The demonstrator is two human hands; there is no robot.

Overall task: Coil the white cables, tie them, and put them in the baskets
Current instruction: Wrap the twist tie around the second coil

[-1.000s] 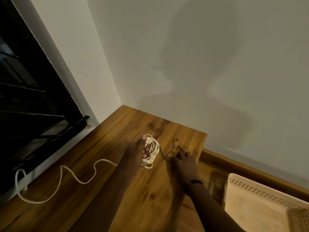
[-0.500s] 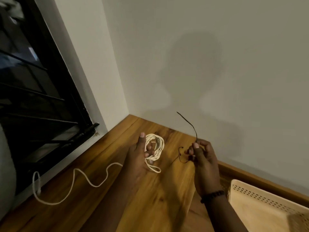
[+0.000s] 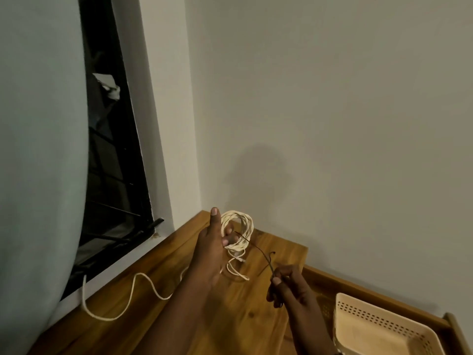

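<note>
**Mia:** What is the biggest thing here?

**Ben:** The wooden table. It fills the low part of the view. Next to it, low on the right, sits a pale basket with little holes in its wall. I see nothing inside the part of it that shows.

**Mia:** Where is the white cable?

**Ben:** Most of it is wound into a ring. The left hand holds that ring up over the far corner of the table. The fingers go through the ring and the thumb sticks up. The rest of the cable trails in wiggles across the table to the left edge, by the dark window.

**Mia:** And the right hand?

**Ben:** Its grip is a pinch. Thumb and fingers squeeze a thin dark tie. The far end of the tie reaches up to the ring.

**Mia:** How will the cable feel?

**Ben:** I think it is light and floppy. It bends with ease, so the loops may spring apart if the hand lets go. It seems best to hold the ring at one side and keep all the loops squeezed together there.

**Mia:** And the tie?

**Ben:** It looks thin and bendy, like wire. I think it will keep its shape once twisted. Hold it near the ends. It is small and easy to drop.
</note>
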